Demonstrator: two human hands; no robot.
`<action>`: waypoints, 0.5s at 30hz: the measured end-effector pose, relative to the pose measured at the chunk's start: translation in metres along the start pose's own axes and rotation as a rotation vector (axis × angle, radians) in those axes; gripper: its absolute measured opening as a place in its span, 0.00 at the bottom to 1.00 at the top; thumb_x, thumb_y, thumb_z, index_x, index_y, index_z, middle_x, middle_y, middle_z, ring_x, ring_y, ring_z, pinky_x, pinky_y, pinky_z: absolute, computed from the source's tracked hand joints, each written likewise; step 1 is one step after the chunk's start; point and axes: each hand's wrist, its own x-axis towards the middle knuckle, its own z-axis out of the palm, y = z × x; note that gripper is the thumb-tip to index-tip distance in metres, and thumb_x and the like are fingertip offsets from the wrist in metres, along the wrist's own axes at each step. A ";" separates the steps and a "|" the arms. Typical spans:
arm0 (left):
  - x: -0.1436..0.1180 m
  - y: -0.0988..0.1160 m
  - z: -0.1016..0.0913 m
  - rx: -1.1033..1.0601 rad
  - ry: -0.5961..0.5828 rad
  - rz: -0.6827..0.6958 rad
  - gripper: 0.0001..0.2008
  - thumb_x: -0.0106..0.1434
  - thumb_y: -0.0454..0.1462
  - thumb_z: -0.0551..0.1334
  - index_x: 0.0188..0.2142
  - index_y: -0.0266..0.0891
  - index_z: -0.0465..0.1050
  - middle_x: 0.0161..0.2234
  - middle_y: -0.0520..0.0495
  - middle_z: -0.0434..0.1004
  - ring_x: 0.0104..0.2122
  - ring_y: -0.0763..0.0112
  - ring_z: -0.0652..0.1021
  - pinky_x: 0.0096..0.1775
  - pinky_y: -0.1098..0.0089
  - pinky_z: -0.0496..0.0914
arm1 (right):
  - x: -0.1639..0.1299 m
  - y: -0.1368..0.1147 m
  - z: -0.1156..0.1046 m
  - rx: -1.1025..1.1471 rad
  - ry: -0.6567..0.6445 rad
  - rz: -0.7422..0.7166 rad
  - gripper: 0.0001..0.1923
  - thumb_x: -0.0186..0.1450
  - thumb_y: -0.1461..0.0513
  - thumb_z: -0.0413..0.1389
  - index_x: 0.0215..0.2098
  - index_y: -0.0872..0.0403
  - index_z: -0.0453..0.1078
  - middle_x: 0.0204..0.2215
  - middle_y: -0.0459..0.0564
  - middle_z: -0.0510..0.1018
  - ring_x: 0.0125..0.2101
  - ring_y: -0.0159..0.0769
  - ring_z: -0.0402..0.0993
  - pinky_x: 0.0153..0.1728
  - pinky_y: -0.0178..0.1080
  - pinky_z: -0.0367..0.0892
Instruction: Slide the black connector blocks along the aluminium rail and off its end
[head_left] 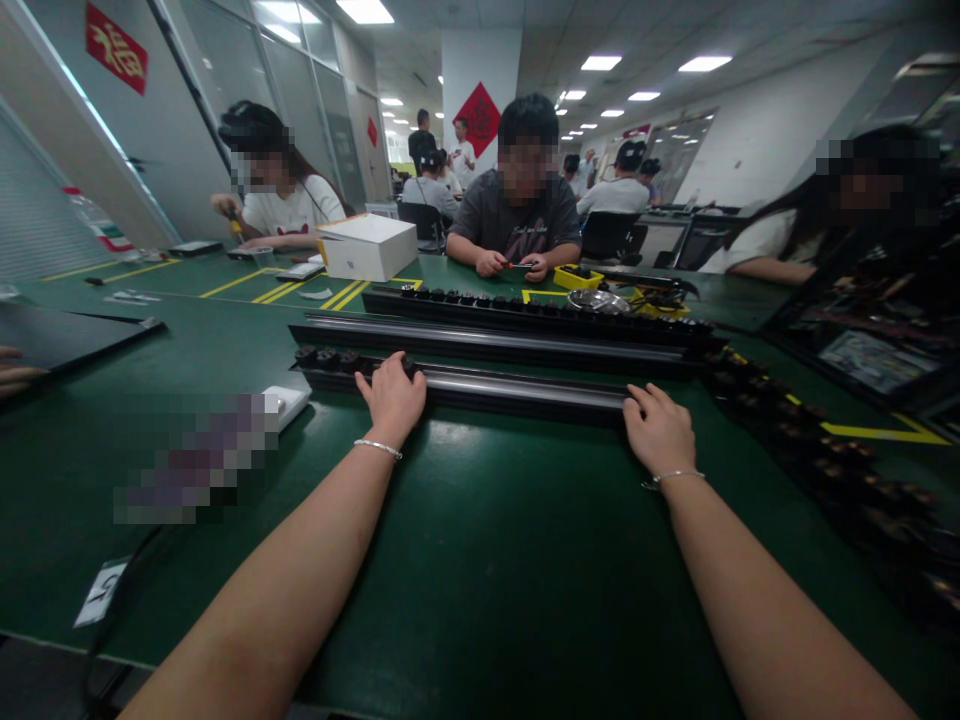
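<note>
both hands rest on the nearest long black metal rail strip point(517, 388) lying across the green table point(480, 560): the left hand point(391, 397) curled over it near its socket end, the right hand point(658, 428) gripping its right end. lifted unevenly, the strip could likely sag or swing into the second black rail point(495, 340) just behind it.

A white box point(367, 246) sits far left on the green surface point(480, 560); a yellow tray point(577, 278) lies far centre, before a seated person point(519, 215) in grey.
</note>
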 end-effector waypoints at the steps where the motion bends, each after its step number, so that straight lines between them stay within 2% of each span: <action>1: 0.000 0.000 0.000 -0.002 0.001 0.000 0.23 0.60 0.40 0.54 0.54 0.37 0.65 0.50 0.38 0.73 0.53 0.53 0.70 0.61 0.45 0.45 | 0.000 0.000 0.000 0.000 0.001 -0.004 0.29 0.66 0.50 0.36 0.57 0.50 0.66 0.59 0.52 0.63 0.55 0.53 0.58 0.51 0.55 0.60; 7: 0.000 0.002 -0.002 -0.020 -0.014 -0.004 0.21 0.59 0.39 0.54 0.52 0.39 0.66 0.48 0.41 0.75 0.51 0.55 0.72 0.61 0.44 0.45 | 0.002 0.004 0.005 -0.002 0.066 -0.057 0.27 0.66 0.52 0.39 0.55 0.51 0.68 0.57 0.54 0.65 0.53 0.50 0.60 0.51 0.53 0.61; 15: 0.001 0.001 -0.003 -0.036 -0.045 -0.012 0.20 0.59 0.39 0.53 0.51 0.42 0.68 0.44 0.42 0.78 0.49 0.57 0.74 0.61 0.44 0.42 | 0.002 0.003 0.004 0.002 0.044 -0.047 0.28 0.66 0.51 0.37 0.56 0.51 0.67 0.58 0.54 0.64 0.55 0.50 0.59 0.52 0.52 0.59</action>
